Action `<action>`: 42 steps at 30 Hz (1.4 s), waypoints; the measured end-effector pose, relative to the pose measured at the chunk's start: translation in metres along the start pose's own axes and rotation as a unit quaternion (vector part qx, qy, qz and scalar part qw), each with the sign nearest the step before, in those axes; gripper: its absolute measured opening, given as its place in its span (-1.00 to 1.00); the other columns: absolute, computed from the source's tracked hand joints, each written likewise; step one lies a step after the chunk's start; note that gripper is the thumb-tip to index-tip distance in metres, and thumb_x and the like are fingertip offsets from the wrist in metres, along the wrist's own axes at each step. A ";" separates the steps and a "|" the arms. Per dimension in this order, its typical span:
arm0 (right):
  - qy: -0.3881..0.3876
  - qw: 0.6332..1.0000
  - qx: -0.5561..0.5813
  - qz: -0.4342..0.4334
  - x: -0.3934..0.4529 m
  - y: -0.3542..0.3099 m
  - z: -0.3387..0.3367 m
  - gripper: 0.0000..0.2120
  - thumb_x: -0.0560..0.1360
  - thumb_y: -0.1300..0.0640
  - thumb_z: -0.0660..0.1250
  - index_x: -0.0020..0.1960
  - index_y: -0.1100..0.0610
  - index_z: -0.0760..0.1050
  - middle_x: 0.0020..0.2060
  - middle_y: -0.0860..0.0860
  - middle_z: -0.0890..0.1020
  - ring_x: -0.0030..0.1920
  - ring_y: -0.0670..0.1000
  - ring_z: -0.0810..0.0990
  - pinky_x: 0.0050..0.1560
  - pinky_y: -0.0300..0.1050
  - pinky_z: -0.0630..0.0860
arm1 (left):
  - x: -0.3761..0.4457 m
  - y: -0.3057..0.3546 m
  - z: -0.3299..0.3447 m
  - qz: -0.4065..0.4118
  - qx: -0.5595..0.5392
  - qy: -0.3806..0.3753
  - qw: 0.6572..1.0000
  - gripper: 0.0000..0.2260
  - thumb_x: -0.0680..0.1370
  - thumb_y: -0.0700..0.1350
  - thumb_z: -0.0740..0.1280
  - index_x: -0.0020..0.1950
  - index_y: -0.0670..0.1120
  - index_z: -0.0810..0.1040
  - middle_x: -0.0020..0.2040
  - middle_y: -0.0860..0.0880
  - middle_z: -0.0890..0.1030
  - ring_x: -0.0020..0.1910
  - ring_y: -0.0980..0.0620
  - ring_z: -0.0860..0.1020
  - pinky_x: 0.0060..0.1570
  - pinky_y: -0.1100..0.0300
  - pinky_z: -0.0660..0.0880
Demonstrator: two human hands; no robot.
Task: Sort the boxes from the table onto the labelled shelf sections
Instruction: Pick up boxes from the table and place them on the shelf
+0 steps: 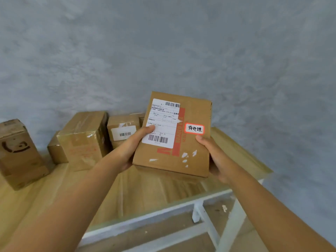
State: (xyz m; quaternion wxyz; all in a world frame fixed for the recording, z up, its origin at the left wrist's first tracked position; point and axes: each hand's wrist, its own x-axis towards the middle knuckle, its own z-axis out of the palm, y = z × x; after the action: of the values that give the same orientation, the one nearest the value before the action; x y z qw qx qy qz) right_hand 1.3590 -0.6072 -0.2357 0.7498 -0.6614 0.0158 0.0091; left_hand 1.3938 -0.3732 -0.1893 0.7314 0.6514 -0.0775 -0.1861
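Against the grey wall at the far side, the wooden bench (145,190) on its white frame carries the boxes not yet sorted, pushed back toward the wall so that the near half lies free for handling. Largest of these is the taped box (83,139) at the left of centre, with a small carton (56,151) tucked against its left side; further left stands the box with a drawn handset mark (18,153), upright and well apart from the others, and to the right of the taped one sits a barcode-labelled box (123,130), partly hidden behind the box in hand. That one, the flat box (172,142), is held above the bench and tilted up toward the camera, plainly so that its face can be read: the white shipping label (161,122) sits on its left half and a small red-bordered sticker (194,128) with handwritten characters on its right. The left hand (131,148) makes its grip at the left edge, thumb laid across the shipping label and fingers under the box; the right hand (214,157) grips the right edge likewise, its thumb tip just below the sticker and not over it, leaving the writing clear. I judge the step to be reading the sticker to choose a shelf section. No shelf is in view, so the box must be carried out of this frame.
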 end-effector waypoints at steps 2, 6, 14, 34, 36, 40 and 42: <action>0.016 1.000 0.016 0.012 -0.025 0.012 -0.014 -0.55 0.55 -0.16 0.29 0.42 -0.13 0.40 0.17 -0.07 0.68 0.15 0.00 0.68 0.30 0.11 0.52 | -0.011 -0.012 0.020 -0.020 0.013 -0.007 1.000 -0.74 0.62 0.07 0.25 0.17 -0.03 0.61 0.05 -0.05 0.72 -0.08 0.02 0.71 0.01 0.11 0.57; 0.040 0.999 0.027 0.013 -0.073 0.025 -0.035 -0.56 0.58 -0.14 0.29 0.43 -0.11 0.38 0.18 -0.04 0.68 0.17 0.05 0.67 0.32 0.18 0.50 | -0.030 -0.025 0.050 -0.050 0.044 -0.032 0.997 -0.72 0.62 0.06 0.25 0.21 -0.04 0.60 0.05 -0.06 0.72 -0.07 0.01 0.71 -0.02 0.12 0.59; 0.163 0.986 0.027 -0.008 -0.186 0.046 -0.061 -0.32 0.38 -0.30 0.39 0.45 -0.16 0.33 0.23 -0.04 0.65 0.23 0.08 0.64 0.29 0.23 0.51 | -0.068 -0.051 0.110 -0.065 0.082 -0.173 0.979 -0.81 0.64 -0.03 0.23 0.14 -0.04 0.60 -0.06 -0.01 0.74 -0.16 0.07 0.71 -0.24 0.25 0.61; 0.533 0.834 0.141 -0.020 -0.586 0.178 0.014 -0.52 0.48 -0.10 0.41 0.38 -0.18 0.41 0.23 -0.05 0.65 0.21 0.07 0.65 0.35 0.26 0.45 | -0.304 -0.236 0.243 -0.169 0.135 -0.456 0.863 -0.63 0.59 0.00 0.32 0.40 0.05 0.46 0.13 -0.01 0.70 0.11 -0.04 0.67 0.15 -0.03 0.56; 0.552 0.819 0.153 -0.026 -0.633 0.183 0.019 -0.48 0.45 -0.11 0.41 0.38 -0.18 0.41 0.23 -0.06 0.65 0.21 0.07 0.65 0.35 0.24 0.46 | -0.340 -0.246 0.264 -0.170 0.148 -0.479 0.848 -0.65 0.60 0.00 0.31 0.39 0.05 0.46 0.14 0.00 0.70 0.10 -0.02 0.67 0.13 -0.02 0.56; 0.597 0.783 0.172 -0.036 -0.733 0.191 0.032 -0.48 0.46 -0.09 0.40 0.39 -0.15 0.39 0.22 -0.06 0.65 0.21 0.04 0.65 0.34 0.20 0.47 | -0.426 -0.270 0.310 -0.172 0.161 -0.524 0.818 -0.65 0.61 0.00 0.29 0.41 0.06 0.45 0.16 0.02 0.69 0.12 0.00 0.67 0.10 0.02 0.56; 0.618 0.765 0.178 -0.039 -0.782 0.195 0.040 -0.59 0.54 -0.05 0.36 0.37 -0.13 0.42 0.20 -0.05 0.66 0.19 0.04 0.65 0.34 0.18 0.48 | -0.472 -0.284 0.331 -0.175 0.163 -0.541 0.806 -0.66 0.62 -0.01 0.28 0.40 0.06 0.45 0.16 0.03 0.69 0.11 0.01 0.67 0.08 0.05 0.56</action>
State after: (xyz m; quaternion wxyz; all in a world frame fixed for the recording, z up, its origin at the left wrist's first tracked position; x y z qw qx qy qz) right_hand 0.5711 -0.5370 -0.3965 0.6820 -0.3783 0.4510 -0.4339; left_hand 0.7936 -0.5265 -0.3611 0.4094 0.5572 -0.3742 -0.6180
